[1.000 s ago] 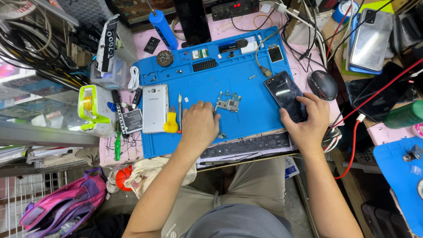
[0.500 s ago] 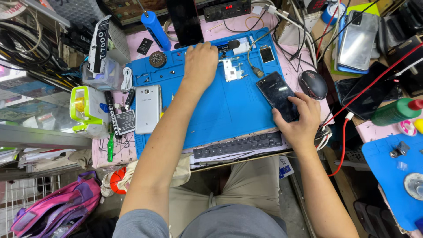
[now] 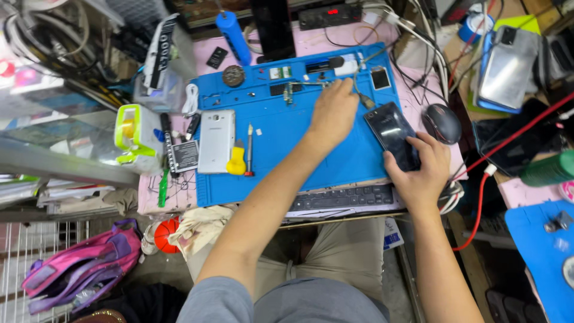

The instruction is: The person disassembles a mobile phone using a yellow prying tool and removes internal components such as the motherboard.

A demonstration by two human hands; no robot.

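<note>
My right hand [image 3: 421,173] grips the lower end of a black smartphone [image 3: 390,130], which lies screen up at the right edge of the blue work mat [image 3: 287,173]. My left hand [image 3: 333,112] reaches across the mat to its far side. Its fingers curl down beside a thin cable whose plug [image 3: 366,102] sits just off the phone's top corner. Whether the fingers pinch anything is hidden. Small circuit parts [image 3: 286,91] lie in the mat's back trays, left of that hand.
A white phone [image 3: 216,140] lies face down on the mat's left, beside a yellow pry tool [image 3: 237,161] and a thin screwdriver [image 3: 250,149]. A keyboard [image 3: 344,197] lines the front edge, with a mouse [image 3: 441,122] to the right. Cables, a blue cylinder [image 3: 233,29] and a cased phone [image 3: 508,66] crowd the back.
My left hand went from the mat's front to its far edge, then slid right toward the cable by the phone. My right hand kept hold of the black smartphone.
</note>
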